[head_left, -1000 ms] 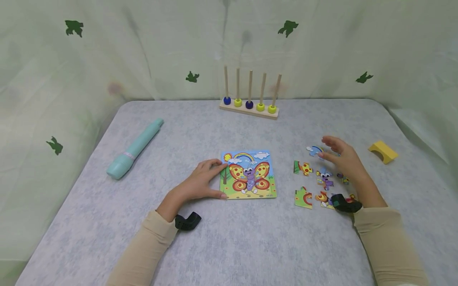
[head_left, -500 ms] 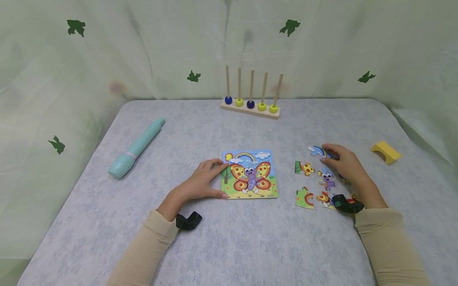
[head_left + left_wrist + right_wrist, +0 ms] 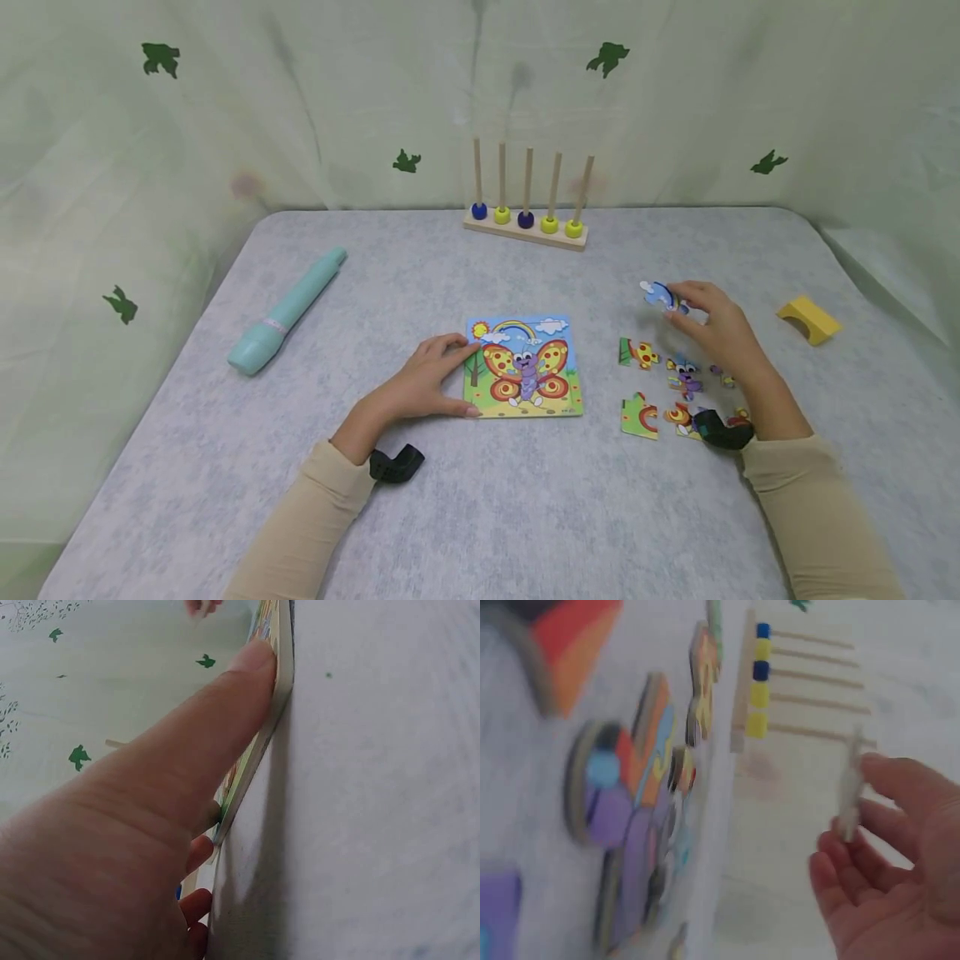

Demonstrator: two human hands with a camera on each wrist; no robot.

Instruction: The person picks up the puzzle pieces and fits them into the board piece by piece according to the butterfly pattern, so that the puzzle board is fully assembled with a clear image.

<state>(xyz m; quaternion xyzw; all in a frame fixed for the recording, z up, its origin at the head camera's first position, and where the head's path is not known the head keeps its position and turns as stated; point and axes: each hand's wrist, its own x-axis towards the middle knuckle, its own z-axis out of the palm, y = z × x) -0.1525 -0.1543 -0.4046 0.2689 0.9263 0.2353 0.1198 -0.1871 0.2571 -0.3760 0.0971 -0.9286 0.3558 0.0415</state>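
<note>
Puzzle piece, blue with a rainbow arc, pinched at the right hand's fingertips, lifted above loose pieces. Left hand, fingers straight, presses the puzzle board's edge beside it.

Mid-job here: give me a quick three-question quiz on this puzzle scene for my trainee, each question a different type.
1. True or false: the right hand pinches a blue-and-white jigsaw piece above the grey table.
2. What does the left hand touch? A) the teal cylinder B) the square butterfly puzzle board C) the yellow arch block
3. Fill in: the wooden peg rack has ___ upright pegs.

Key: 1 true. 2 B; the fingers rest on its left edge. 3 five.
</note>
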